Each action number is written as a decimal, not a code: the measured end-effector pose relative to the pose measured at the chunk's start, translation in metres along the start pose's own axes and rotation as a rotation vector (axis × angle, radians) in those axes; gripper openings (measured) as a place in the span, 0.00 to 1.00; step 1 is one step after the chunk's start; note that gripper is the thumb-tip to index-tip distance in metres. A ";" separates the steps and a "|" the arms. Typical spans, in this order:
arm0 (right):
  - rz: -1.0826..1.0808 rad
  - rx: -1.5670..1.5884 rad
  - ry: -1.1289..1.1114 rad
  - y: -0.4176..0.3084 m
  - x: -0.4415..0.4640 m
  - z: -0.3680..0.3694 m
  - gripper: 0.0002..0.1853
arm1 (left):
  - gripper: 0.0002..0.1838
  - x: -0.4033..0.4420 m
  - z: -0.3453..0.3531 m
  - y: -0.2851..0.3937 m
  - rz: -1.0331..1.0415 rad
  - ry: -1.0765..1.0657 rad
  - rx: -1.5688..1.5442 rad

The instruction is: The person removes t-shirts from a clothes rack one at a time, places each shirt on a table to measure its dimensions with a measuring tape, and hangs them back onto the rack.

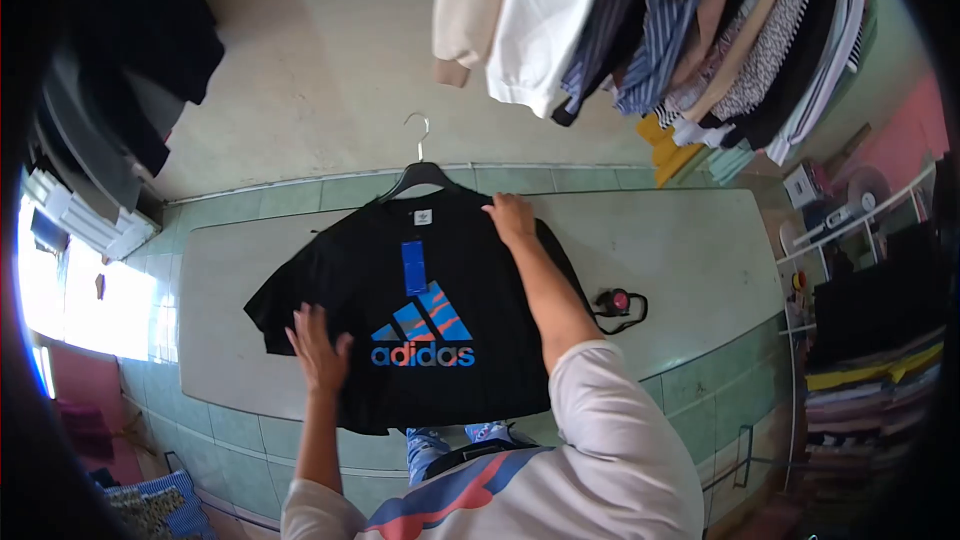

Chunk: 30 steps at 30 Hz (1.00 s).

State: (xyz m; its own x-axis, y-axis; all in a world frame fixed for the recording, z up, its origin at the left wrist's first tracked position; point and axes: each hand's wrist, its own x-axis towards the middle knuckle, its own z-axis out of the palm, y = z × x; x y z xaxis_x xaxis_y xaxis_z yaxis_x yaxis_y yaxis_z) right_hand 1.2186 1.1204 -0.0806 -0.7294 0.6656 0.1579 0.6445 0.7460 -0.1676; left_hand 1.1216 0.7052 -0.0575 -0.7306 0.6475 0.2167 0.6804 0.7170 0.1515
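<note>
A black T-shirt [440, 260] with a colorful adidas print and a blue hang tag [414, 268] lies spread face up on a pale table. Its neck is on a dark hanger [424, 177] whose metal hook points away from me. My left hand [318, 348] rests on the shirt's left side below the sleeve, fingers spread. At the right shoulder, my right hand [512, 218] has its fingers bent over the black fabric, seemingly gripping it. The right sleeve is partly hidden behind my forearm.
The pale tabletop [690, 260] extends to both sides. A small black device with a strap [620, 305] lies right of the shirt. Clothes [545, 25] hang above at the far right, and more hang at far left. A shelf holds folded garments [870, 410] at right.
</note>
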 end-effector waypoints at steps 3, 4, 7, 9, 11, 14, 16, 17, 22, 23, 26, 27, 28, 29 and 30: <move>-0.056 -0.031 0.036 0.012 -0.026 0.016 0.19 | 0.38 -0.038 0.006 0.042 -0.023 -0.357 0.029; -0.058 0.001 0.114 0.018 -0.034 0.013 0.20 | 0.38 -0.046 0.018 0.041 -0.059 -0.326 0.026; -0.099 0.111 0.343 0.039 -0.078 -0.033 0.20 | 0.37 -0.050 0.023 0.043 -0.106 -0.298 0.019; 0.002 0.033 0.357 0.070 -0.135 -0.055 0.19 | 0.37 -0.049 0.020 0.045 -0.115 -0.301 0.017; 0.148 -0.099 0.254 0.105 -0.206 -0.048 0.23 | 0.37 -0.048 0.021 0.044 -0.121 -0.302 0.034; 0.149 -0.180 0.036 0.157 -0.260 -0.048 0.24 | 0.37 -0.047 0.019 0.048 -0.130 -0.304 0.037; 0.200 -0.195 -0.013 0.188 -0.253 -0.051 0.22 | 0.36 -0.047 0.021 0.046 -0.112 -0.279 0.024; 0.225 -0.205 -0.018 0.205 -0.246 -0.051 0.22 | 0.36 -0.047 0.021 0.046 -0.112 -0.276 0.023; 0.489 -0.408 0.092 0.240 -0.229 -0.051 0.26 | 0.33 -0.052 0.023 0.035 -0.047 -0.210 -0.006; 0.486 -0.405 0.238 0.221 -0.232 -0.060 0.28 | 0.31 -0.055 0.024 0.024 -0.075 -0.102 -0.102; 0.417 0.058 0.436 0.149 -0.275 -0.076 0.19 | 0.22 -0.078 0.021 0.000 -0.293 0.223 -0.129; 0.410 0.173 0.469 0.124 -0.303 -0.067 0.15 | 0.19 -0.090 0.020 -0.008 -0.396 0.261 -0.128; 0.439 0.368 0.444 0.096 -0.330 -0.056 0.12 | 0.17 -0.100 0.017 -0.016 -0.498 0.300 -0.125; 0.470 0.496 0.400 0.061 -0.352 -0.055 0.11 | 0.17 -0.107 0.016 -0.024 -0.499 0.301 -0.121; 0.448 0.515 0.308 0.041 -0.374 -0.046 0.11 | 0.14 -0.113 0.015 -0.031 -0.567 0.125 -0.243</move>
State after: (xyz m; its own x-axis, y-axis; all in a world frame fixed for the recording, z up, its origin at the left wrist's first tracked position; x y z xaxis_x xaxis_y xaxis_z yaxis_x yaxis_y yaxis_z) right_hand 1.5282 0.9027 -0.1012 -0.2764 0.9355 0.2200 0.6206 0.3485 -0.7024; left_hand 1.1822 0.6134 -0.1008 -0.9793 0.1383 0.1476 0.1937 0.8511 0.4880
